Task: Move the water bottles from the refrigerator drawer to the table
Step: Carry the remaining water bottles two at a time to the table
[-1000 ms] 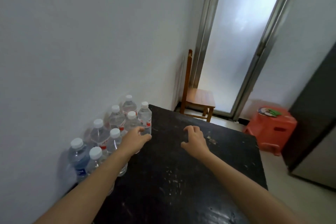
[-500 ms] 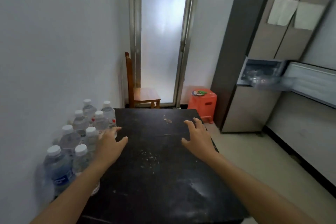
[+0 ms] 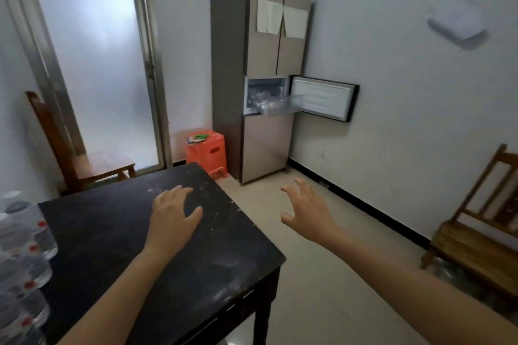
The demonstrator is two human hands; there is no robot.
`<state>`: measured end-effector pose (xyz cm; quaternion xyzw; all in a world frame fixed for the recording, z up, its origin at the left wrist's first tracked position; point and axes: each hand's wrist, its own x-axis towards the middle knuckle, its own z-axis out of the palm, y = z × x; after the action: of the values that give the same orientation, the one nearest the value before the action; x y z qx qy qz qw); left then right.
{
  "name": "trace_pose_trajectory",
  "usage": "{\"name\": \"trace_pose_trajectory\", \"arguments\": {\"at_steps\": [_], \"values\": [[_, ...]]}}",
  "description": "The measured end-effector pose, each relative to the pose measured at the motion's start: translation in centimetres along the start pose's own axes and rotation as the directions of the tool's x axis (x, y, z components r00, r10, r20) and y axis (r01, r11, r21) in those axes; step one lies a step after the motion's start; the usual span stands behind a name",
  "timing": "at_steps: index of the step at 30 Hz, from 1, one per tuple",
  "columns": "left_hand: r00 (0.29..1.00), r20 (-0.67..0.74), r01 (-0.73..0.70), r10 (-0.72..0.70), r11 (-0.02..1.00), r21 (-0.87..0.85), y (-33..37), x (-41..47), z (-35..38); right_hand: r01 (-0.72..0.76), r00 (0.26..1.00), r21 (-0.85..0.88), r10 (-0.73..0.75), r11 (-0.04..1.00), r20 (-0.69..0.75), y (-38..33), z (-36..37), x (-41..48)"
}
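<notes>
the view is swinging right since half a second ago. the water bottles (image 3: 25, 260) are now standing at the table (image 3: 112, 232)'s left edge. the left hand (image 3: 173, 218) is hovering spread and empty over the tabletop, while the right hand (image 3: 308, 210), also spread and empty, is now hanging over the floor, with the pulled-out refrigerator drawer (image 3: 277, 105) ahead.

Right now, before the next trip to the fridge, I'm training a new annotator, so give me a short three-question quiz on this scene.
1. True or false: the left hand and the right hand both hold nothing.
2. Where do the water bottles stand? A) at the table's left edge; B) on the orange stool; C) on the floor.
3. Fill in: the refrigerator drawer is pulled ___.
Key: 1 true; 2 A; 3 out.
</notes>
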<state>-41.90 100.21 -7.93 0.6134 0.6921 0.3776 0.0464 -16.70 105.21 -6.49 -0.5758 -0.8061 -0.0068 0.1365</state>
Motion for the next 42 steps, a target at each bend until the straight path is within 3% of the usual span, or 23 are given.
{"name": "trace_pose_trajectory", "arguments": {"at_steps": [6, 12, 15, 22, 26, 33, 42], "values": [[0.984, 0.003, -0.176, 0.177, 0.981, -0.084, 6.1, 0.4, 3.0, -0.09, 0.995, -0.039, 0.089, 0.995, -0.032, 5.5, -2.8, -4.5], [0.923, 0.046, -0.377, 0.383, 0.921, -0.102, 14.4, -1.5, 8.6, -0.248, 0.966, -0.065, 0.243, 0.967, -0.084, 13.7, -5.9, -13.1], [0.909, 0.089, -0.395, 0.406, 0.911, -0.122, 18.7, -4.2, 11.7, -0.333, 0.941, -0.061, 0.328, 0.941, -0.081, 18.1, -7.0, -18.7], [0.805, 0.123, -0.557, 0.58, 0.811, -0.178, 28.6, -11.1, 16.8, -0.39, 0.92, -0.2, 0.386, 0.899, -0.062, 26.3, -10.4, -29.6], [0.764, 0.093, -0.61, 0.639, 0.762, -0.219, 32.6, -14.9, 18.4, -0.42, 0.906, -0.282, 0.418, 0.863, -0.07, 29.6, -11.6, -34.8], [0.669, 0.119, -0.7, 0.734, 0.676, -0.23, 38.5, -18.8, 20.5, -0.435, 0.9, -0.243, 0.426, 0.867, -0.089, 32.8, -12.9, -40.3], [0.639, 0.139, -0.711, 0.757, 0.65, -0.269, 43.5, -17.2, 25.9, -0.484, 0.872, -0.271, 0.485, 0.832, -0.07, 38.9, -13.4, -39.5]]}}
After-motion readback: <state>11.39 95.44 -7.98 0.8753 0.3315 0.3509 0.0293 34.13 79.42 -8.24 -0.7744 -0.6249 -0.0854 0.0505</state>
